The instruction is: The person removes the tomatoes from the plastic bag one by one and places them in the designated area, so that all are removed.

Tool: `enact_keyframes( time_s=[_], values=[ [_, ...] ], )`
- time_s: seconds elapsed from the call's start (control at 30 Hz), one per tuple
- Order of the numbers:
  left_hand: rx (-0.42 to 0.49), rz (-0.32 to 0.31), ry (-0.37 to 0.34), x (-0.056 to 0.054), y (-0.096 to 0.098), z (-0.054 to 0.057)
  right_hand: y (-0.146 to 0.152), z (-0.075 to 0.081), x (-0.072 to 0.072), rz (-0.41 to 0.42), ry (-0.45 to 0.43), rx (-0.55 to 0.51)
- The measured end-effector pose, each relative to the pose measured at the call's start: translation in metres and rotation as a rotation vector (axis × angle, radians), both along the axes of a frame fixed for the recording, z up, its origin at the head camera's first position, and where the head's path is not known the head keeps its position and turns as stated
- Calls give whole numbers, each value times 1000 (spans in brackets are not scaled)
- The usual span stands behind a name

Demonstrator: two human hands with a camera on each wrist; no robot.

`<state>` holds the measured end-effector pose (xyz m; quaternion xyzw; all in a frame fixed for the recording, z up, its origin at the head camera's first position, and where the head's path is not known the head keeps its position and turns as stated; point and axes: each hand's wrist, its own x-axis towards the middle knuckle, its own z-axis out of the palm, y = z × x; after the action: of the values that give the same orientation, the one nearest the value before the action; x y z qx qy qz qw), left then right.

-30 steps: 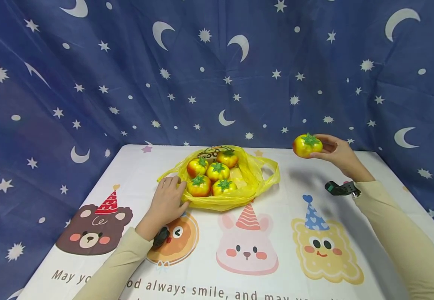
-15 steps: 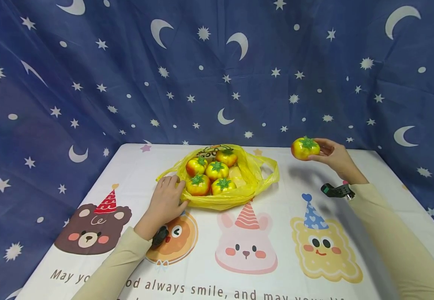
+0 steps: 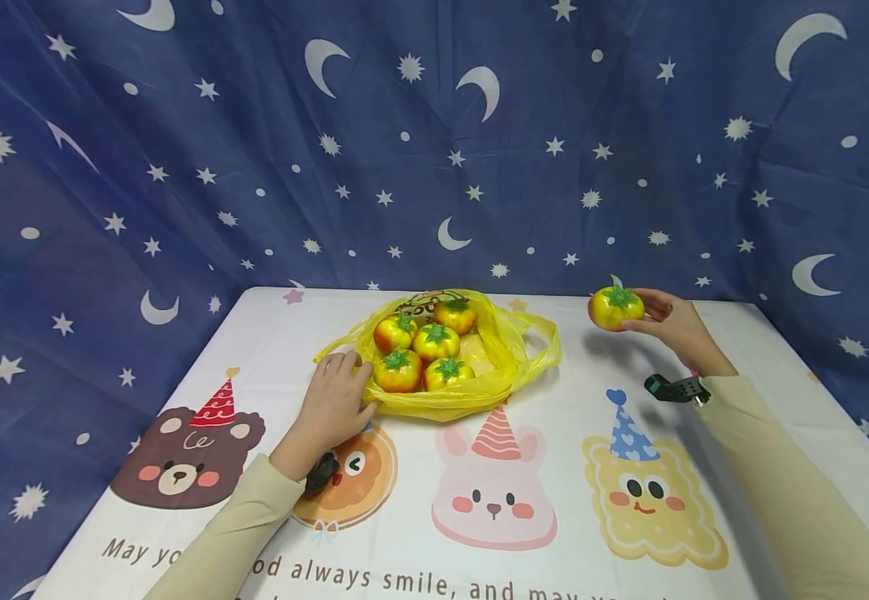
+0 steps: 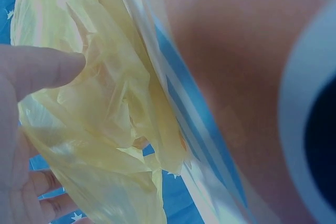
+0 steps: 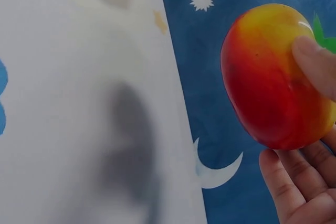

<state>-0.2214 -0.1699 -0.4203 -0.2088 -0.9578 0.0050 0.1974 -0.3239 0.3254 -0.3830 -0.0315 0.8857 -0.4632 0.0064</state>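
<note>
A glossy yellow-and-red toy tomato (image 3: 614, 310) with a green star-shaped top is raised above the table's right back part. My right hand (image 3: 677, 329) grips it between thumb and fingers; its red side (image 5: 268, 82) faces the right wrist camera. A yellow plastic bag (image 3: 434, 407) lies open on the table, with several similar toy tomatoes (image 3: 436, 342) inside. My left hand (image 3: 332, 396) holds the bag's left rim. In the left wrist view, the thumb (image 4: 52, 69) lies against the thin plastic (image 4: 105, 114), and the other fingers are partly hidden behind it.
A white tablecloth (image 3: 569, 508) printed with cartoon faces and lettering covers the table. A dark blue curtain (image 3: 374, 125) with moons and stars hangs right behind its back edge. The bag's loose handle (image 3: 546, 350) spreads to the right.
My right hand has sunk slightly towards the table with the toy tomato in its grip. My left hand stays at the bag's rim, and the bag has not moved.
</note>
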Motion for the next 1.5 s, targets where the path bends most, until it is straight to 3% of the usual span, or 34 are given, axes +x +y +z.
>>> enact_keyframes(
  time_s=[0.5, 0.63, 0.9, 1.5],
  values=[
    [-13, 4, 0, 0, 0, -1, 9, -24, -3, 6, 6, 18],
    [-11, 1, -2, 0, 0, -1, 10, -31, -3, -34, -9, 11],
    [-17, 3, -5, 0, 0, -1, 9, -34, -2, -40, -66, 20],
    [-23, 2, -9, -1, 0, -1, 18, -45, 0, -45, -86, 25]
  ],
)
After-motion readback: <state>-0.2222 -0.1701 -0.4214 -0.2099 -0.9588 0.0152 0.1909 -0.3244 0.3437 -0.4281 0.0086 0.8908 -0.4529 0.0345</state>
